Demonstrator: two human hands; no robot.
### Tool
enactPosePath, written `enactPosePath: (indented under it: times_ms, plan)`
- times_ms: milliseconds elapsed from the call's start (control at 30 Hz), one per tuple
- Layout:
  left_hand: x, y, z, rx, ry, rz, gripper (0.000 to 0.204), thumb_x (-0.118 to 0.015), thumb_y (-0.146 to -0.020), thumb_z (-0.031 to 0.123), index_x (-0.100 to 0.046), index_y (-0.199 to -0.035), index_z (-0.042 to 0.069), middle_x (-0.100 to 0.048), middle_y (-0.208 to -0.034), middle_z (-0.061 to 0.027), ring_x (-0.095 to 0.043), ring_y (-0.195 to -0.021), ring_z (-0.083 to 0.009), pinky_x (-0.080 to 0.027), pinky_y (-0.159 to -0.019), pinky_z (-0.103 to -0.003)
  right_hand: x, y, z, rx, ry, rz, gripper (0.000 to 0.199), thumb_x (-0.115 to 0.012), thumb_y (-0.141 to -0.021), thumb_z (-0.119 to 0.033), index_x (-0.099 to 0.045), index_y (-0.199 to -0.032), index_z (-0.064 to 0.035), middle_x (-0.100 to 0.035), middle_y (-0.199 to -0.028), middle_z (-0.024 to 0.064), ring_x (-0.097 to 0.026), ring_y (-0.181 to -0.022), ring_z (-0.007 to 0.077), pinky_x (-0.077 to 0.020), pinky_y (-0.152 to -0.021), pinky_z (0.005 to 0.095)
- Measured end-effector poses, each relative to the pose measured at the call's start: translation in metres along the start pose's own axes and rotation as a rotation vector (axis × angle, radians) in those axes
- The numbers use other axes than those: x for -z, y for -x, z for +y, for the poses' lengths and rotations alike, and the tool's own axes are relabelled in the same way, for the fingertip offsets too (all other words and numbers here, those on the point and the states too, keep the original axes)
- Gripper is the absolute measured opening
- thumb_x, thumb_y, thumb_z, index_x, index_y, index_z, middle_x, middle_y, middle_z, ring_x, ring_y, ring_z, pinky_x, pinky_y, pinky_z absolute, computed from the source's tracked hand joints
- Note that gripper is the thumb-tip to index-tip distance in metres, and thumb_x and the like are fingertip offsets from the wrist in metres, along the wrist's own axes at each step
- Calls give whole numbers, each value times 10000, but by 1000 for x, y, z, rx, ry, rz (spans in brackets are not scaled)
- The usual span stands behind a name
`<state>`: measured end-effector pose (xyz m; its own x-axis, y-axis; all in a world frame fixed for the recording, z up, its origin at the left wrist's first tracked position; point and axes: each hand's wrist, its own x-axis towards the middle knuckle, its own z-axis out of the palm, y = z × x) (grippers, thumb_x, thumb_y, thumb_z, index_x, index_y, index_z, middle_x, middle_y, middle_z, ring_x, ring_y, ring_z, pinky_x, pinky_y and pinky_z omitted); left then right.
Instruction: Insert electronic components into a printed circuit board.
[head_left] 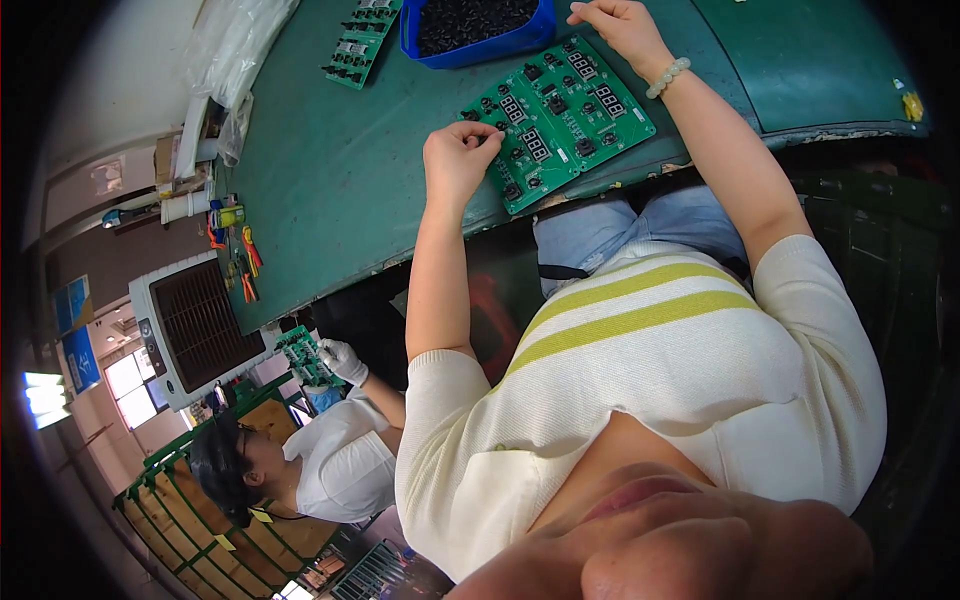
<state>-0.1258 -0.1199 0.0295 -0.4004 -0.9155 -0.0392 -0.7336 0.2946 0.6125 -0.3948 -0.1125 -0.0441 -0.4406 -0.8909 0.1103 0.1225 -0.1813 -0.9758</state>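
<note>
A green circuit board panel with several digit displays and black knob-like parts lies on the green table near its front edge. My left hand is at the panel's left side, thumb and fingertips pinched together over its edge by a black part. Whatever they grip there is too small to make out. Beyond the panel's far right corner, my right hand is raised with thumb and forefinger pinched, close to a blue bin of small black parts. I cannot make out what sits between those fingertips.
Another green circuit board lies at the far left of the bin. Pliers and other hand tools hang by the table's left edge, near a grey air cooler. At lower left a gloved co-worker holds a circuit board.
</note>
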Motion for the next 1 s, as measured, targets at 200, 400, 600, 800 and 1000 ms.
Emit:
enactPosePath:
  times_ms: [200, 400, 600, 800, 1000]
  plan:
    - [2, -4, 0, -73, -82, -50, 148, -718, -668, 140, -697, -767, 33, -471, -506, -16, -416, -468, -93, -338, -456, -268, 2, -2, 6, 23, -1, 3, 217, -612, -848, -178, -669, -725, -8, -616, -651, -2, -508, -593, 58, -397, -562, 209]
    - [-1, -3, -4, -90, 103, 13, 185, -675, -729, 123, -652, -837, -25, -482, -562, -4, -384, -454, -98, -313, -440, -257, 2, -4, 10, 57, 46, 15, 225, -613, -846, -184, -669, -729, -1, -630, -663, 10, -534, -614, 64, -415, -582, 214]
    - [18, -8, -9, 404, 1350, -32, 210, -488, -863, 34, -502, -1040, -79, -531, -746, -74, -332, -488, -69, -256, -422, -196, 0, 2, 0, 42, 49, 27, 228, -615, -843, -183, -669, -720, 1, -631, -657, 12, -537, -613, 64, -418, -586, 214]
    - [12, -4, -13, 262, 1313, -228, 185, -510, -914, 110, -551, -985, -56, -559, -785, -90, -369, -543, -55, -268, -435, -178, 1, -1, 3, 39, 31, 29, 217, -618, -840, -172, -670, -720, 2, -632, -656, 16, -537, -612, 66, -420, -590, 215]
    - [11, -6, -3, 332, 1357, -269, 145, -556, -886, 99, -571, -936, -37, -590, -798, -92, -383, -542, -54, -275, -434, -169, 0, -1, 2, 44, 32, 31, 218, -614, -841, -171, -670, -723, 3, -633, -657, 18, -540, -617, 67, -421, -589, 216]
